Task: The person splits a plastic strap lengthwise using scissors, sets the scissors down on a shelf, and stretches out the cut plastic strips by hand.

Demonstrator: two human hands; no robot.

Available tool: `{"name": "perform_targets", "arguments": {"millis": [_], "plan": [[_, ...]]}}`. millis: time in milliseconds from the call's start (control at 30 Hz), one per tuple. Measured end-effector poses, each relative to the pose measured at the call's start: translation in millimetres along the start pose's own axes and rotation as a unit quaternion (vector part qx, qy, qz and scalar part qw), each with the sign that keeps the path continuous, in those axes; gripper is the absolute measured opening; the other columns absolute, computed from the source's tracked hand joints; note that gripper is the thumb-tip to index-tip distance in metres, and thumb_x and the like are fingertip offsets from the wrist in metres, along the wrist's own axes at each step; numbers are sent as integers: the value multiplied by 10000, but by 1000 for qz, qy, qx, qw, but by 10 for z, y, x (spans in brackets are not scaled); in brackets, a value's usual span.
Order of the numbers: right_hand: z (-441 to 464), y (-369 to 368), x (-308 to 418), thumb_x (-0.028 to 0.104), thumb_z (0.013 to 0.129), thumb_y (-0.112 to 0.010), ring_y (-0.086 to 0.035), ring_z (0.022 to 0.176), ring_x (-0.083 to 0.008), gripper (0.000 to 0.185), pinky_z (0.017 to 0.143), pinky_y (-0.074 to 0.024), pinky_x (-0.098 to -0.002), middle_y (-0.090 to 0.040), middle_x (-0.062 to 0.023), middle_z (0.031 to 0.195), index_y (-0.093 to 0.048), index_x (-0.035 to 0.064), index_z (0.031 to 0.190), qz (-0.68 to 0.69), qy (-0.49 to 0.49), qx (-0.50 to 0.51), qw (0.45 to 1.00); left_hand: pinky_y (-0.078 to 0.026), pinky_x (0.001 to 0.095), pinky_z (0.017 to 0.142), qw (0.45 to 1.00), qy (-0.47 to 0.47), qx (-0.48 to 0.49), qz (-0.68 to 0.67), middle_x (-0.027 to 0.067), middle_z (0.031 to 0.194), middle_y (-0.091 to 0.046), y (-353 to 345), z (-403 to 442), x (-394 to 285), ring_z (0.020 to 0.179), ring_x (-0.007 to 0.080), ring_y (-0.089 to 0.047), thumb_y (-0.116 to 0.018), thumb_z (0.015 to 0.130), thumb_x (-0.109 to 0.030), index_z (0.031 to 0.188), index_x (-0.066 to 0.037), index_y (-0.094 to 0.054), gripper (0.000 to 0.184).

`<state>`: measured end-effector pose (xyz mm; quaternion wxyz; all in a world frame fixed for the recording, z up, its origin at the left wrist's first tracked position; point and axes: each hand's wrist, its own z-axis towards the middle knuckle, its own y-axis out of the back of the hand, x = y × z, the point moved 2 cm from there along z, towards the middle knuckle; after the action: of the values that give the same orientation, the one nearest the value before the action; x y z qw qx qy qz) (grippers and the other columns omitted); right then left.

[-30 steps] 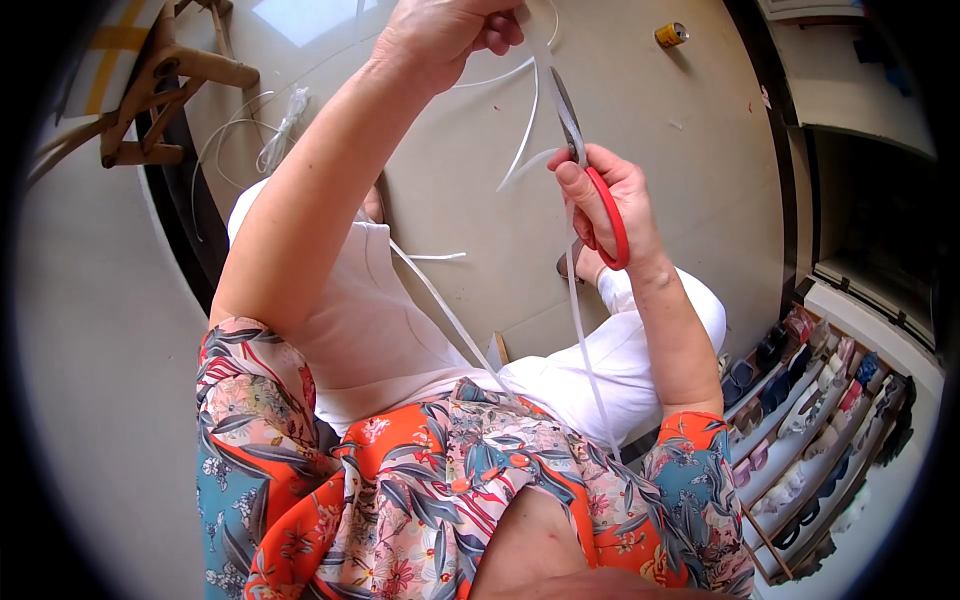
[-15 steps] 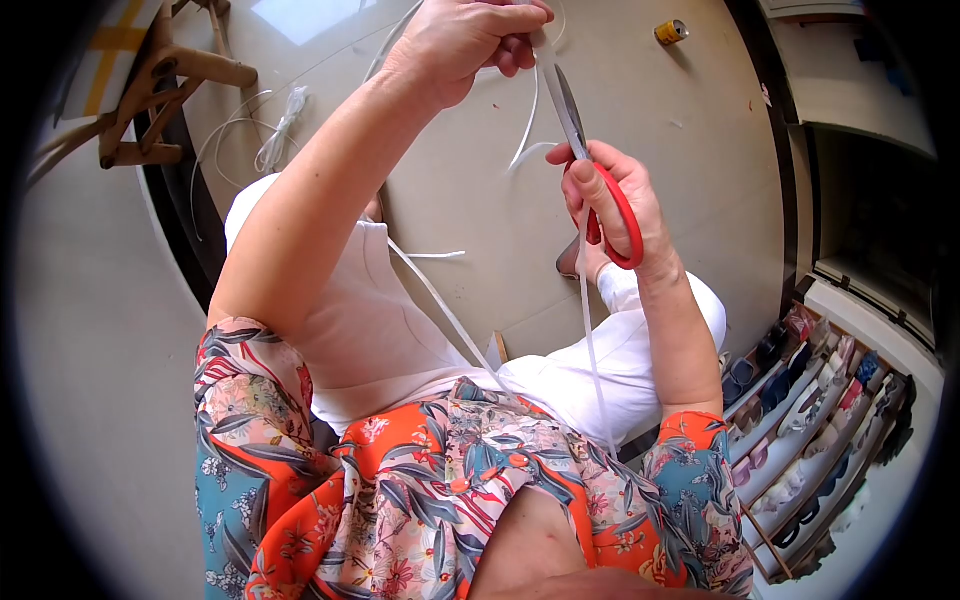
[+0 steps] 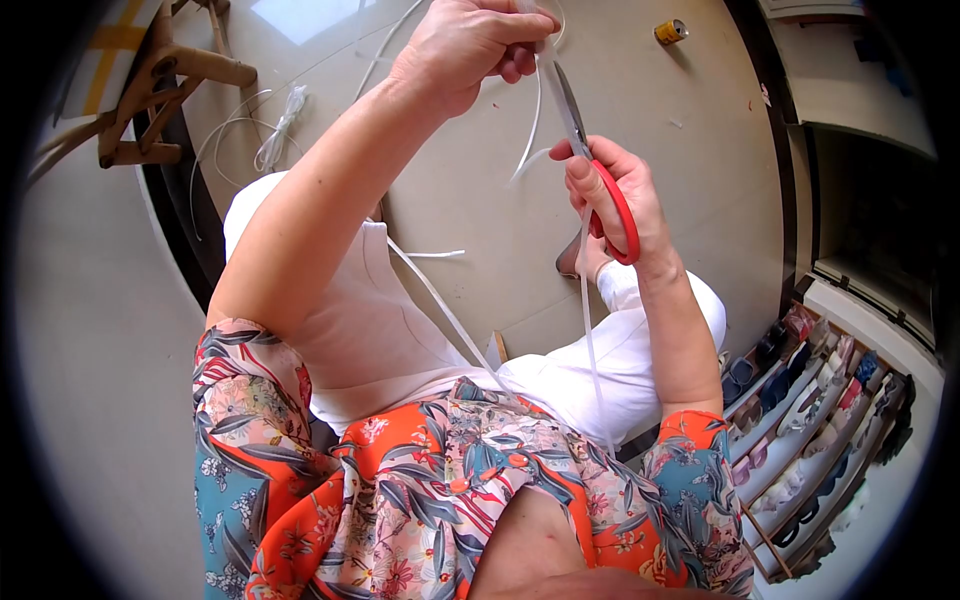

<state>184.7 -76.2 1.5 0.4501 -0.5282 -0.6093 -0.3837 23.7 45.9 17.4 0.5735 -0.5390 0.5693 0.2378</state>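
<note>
My left hand point(image 3: 455, 50) is closed at the top of the view, pinching a translucent white plastic strip point(image 3: 545, 75) between thumb and fingers. My right hand point(image 3: 640, 190) is wrapped around scissors with red handles point(image 3: 627, 220). Their metal blades point up towards my left hand and lie along the strip; whether they are fully together is hard to tell. A length of white strip point(image 3: 593, 360) hangs from my right hand down to my lap. Another white strip point(image 3: 440, 300) runs across my white trousers. A curled strip end point(image 3: 525, 165) sits left of my right fingers.
On the tiled floor lie a bundle of white strip point(image 3: 280, 135) and a yellow can point(image 3: 671, 32). A bamboo chair point(image 3: 190, 70) stands at upper left. At lower right is a rack of shoes point(image 3: 820, 430), with a dark cabinet opening point(image 3: 875, 220) above it.
My left hand has shifted slightly right and down with the strip. My right hand and the scissors have barely moved. The loose strands near my left hand have swayed a little.
</note>
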Motion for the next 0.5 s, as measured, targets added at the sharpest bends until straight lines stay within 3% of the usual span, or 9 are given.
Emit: {"name": "perform_targets", "arguments": {"millis": [133, 233, 367, 500], "plan": [[-10, 16, -31, 357, 847, -656, -344, 482, -4, 370, 424, -257, -163, -420, 81, 577, -585, 7, 948, 9, -1, 9, 1000, -416, 202, 469, 1000, 8, 10, -5, 40, 637, -584, 9, 10, 8, 505, 97, -533, -622, 837, -98, 853, 10, -634, 109], [-20, 9, -71, 353, 847, -656, -340, 483, -1, 351, 421, -255, -164, -419, 86, 581, -594, 19, 934, -10, 3, 2, 1000, -414, 198, 455, 996, -10, 31, -84, 35, 627, -574, 116, 138, 8, 496, 98, -531, -621, 842, -114, 864, 2, -623, 118], [-25, -12, -38, 344, 808, -708, -376, 561, -9, 337, 487, -305, -169, -480, 74, 646, -625, 27, 887, 6, 4, 6, 1000, -411, 197, 436, 997, -49, 11, -57, 45, 634, -576, 251, 230, -27, 486, 105, -532, -611, 857, -117, 846, -11, -609, 106], [3, -32, -35, 344, 808, -708, -385, 577, -16, 335, 504, -313, -165, -502, 66, 667, -628, 28, 884, 25, 15, 2, 1000, -421, 205, 453, 998, -26, 4, -56, 48, 645, -580, 153, 137, -1, 502, 107, -534, -614, 856, -112, 838, -4, -612, 110]]}}
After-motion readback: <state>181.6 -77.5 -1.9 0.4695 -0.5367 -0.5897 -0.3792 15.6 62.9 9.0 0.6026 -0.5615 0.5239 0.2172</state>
